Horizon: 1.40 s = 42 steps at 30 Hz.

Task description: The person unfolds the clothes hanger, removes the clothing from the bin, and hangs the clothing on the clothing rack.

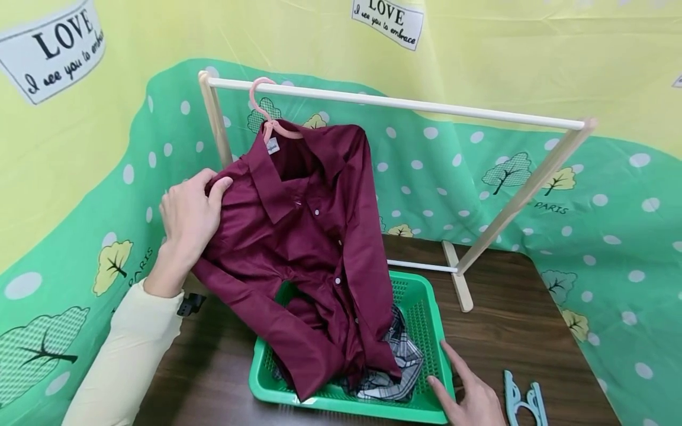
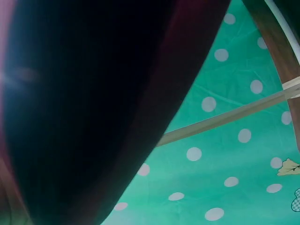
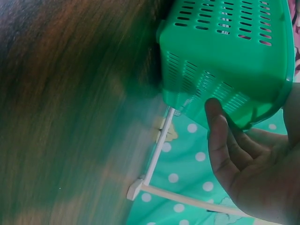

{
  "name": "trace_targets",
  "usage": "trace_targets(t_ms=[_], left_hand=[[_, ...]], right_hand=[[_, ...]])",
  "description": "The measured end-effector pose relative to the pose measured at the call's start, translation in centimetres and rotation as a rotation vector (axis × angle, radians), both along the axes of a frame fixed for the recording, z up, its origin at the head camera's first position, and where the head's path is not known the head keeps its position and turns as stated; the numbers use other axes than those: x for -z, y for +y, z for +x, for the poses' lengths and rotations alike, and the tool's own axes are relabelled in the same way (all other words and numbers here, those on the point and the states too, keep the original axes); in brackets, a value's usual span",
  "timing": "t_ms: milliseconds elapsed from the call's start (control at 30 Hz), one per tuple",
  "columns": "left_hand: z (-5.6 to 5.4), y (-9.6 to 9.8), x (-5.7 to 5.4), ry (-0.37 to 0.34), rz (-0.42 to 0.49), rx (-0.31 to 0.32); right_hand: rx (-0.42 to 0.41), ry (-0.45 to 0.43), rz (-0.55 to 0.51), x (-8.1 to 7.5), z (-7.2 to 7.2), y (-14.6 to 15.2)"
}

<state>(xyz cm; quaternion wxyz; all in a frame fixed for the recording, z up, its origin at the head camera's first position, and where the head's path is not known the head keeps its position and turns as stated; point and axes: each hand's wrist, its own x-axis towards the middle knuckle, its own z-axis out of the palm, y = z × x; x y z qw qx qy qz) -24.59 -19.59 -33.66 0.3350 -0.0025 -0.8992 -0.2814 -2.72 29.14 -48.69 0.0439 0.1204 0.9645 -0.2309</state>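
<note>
A maroon button-up shirt (image 1: 298, 236) hangs from a pink hanger (image 1: 265, 115), whose hook is over the white bar (image 1: 394, 103). My left hand (image 1: 192, 207) pinches the shirt's shoulder between thumb and fingers. The shirt's lower part and sleeves drape into a green basket (image 1: 426, 296). Dark maroon cloth fills much of the left wrist view, hiding the left hand there. My right hand (image 1: 471, 393) is at the basket's right rim, thumb over the inside. In the right wrist view its fingers (image 3: 225, 150) lie loosely bent outside the basket wall.
Black-and-white plaid cloth (image 1: 402, 361) lies in the basket beneath the shirt. A light-blue folding hanger (image 1: 524, 399) rests on the brown table (image 1: 506, 296) at the right. The rack's slanted wooden leg (image 1: 522, 198) stands before a green-and-yellow cloth backdrop (image 1: 613, 207).
</note>
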Motion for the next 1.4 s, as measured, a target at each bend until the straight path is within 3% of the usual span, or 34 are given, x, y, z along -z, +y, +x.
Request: trace_targets(t_ms=[233, 400, 533, 700, 833, 967, 1133, 1267, 1400], left_hand=[[1.2, 0.6, -0.8, -0.040, 0.024, 0.003], [1.5, 0.6, -0.6, -0.011, 0.082, 0.044], [2.2, 1.1, -0.1, 0.093, 0.132, 0.104], [4.2, 2.2, 0.7, 0.282, 0.126, 0.136], [6.3, 3.6, 1.2, 0.332, 0.141, 0.199], [8.8, 5.2, 2.2, 0.247, 0.181, 0.328], [12.3, 7.4, 4.7, 0.074, 0.277, 0.508], [14.6, 8.6, 6.7, -0.023, 0.322, 0.579], [16.1, 9.8, 8.6, -0.048, 0.313, 0.607]], right_hand=[[0.007, -0.024, 0.006, 0.0, -0.1, -0.1], [0.003, -0.017, 0.003, 0.0, -0.1, -0.3], [0.004, -0.023, 0.007, 0.0, -0.1, -0.4], [0.005, -0.017, 0.008, 0.0, -0.2, -0.4], [0.010, -0.015, 0.003, 0.1, -0.3, -0.4], [0.019, 0.002, -0.003, 0.2, -0.1, -0.5], [0.037, 0.034, -0.022, 0.4, 0.2, -0.5], [0.051, 0.054, -0.038, 0.6, 0.4, -0.6], [0.065, 0.057, -0.073, 0.9, 0.6, -0.6]])
